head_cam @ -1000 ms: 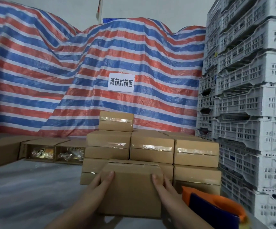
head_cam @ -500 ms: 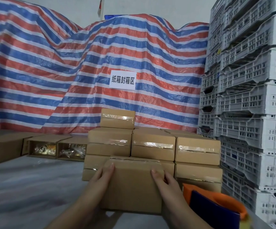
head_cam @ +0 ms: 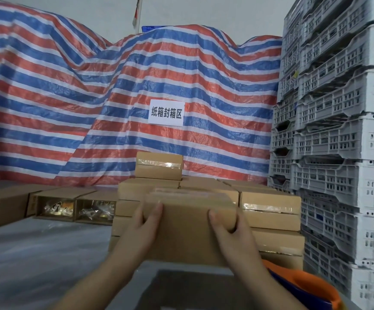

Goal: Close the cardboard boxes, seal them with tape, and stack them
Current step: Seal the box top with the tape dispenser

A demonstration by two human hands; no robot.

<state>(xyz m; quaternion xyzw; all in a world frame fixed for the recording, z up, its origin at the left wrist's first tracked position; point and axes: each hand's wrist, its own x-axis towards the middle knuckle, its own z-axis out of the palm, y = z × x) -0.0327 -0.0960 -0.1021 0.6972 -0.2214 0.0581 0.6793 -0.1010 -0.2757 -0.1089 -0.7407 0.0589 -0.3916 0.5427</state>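
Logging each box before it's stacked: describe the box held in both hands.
The held box is plain brown cardboard, rectangular, closed, blurred by motion. It is raised level in front of the stack of taped boxes. The left hand and right hand grip its sides, thumbs on the near face.

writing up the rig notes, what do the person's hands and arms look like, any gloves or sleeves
Both the left hand and the right hand are bare: no gloves, and no rings, watch or bands show. The forearms are uncovered as far as the bottom edge of the picture, so no sleeve is in view. The nails look short and unpainted, though the picture is somewhat blurred.
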